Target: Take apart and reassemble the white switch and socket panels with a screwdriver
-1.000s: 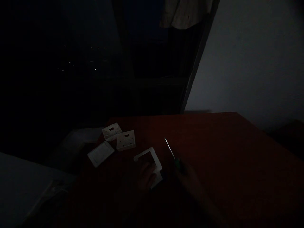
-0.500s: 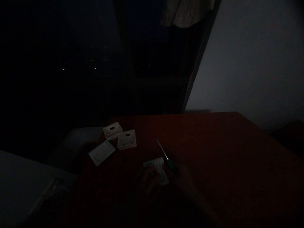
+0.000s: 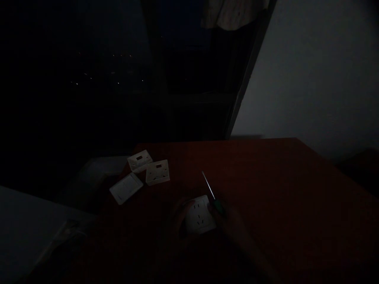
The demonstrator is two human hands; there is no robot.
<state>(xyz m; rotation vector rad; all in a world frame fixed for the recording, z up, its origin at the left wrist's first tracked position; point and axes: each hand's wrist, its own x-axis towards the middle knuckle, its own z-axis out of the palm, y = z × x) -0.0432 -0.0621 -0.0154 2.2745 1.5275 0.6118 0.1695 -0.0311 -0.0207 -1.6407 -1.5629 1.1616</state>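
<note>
A white wall socket (image 3: 200,216) with dark slots faces up near the front of the table. Along its left edge, the fingers of my left hand (image 3: 180,219) are closed on it. My right hand (image 3: 231,223) grips a screwdriver (image 3: 218,206) by its green handle, the metal shaft pointing up and to the left, away from the socket. The thumb side of that hand touches the socket's right edge. Darkness hides much of both hands.
Two open white mounting boxes (image 3: 158,172) (image 3: 140,161) lie at the table's left, beside a flat white cover plate (image 3: 126,188). The red-brown table (image 3: 260,177) reaches toward a pale wall (image 3: 310,79) on the right. A dark window (image 3: 118,71) stands behind.
The socket's slotted face now shows fully where fingers covered part of it. Socket, right hand and screwdriver have shifted slightly right; the left hand has moved to the socket's left edge.
</note>
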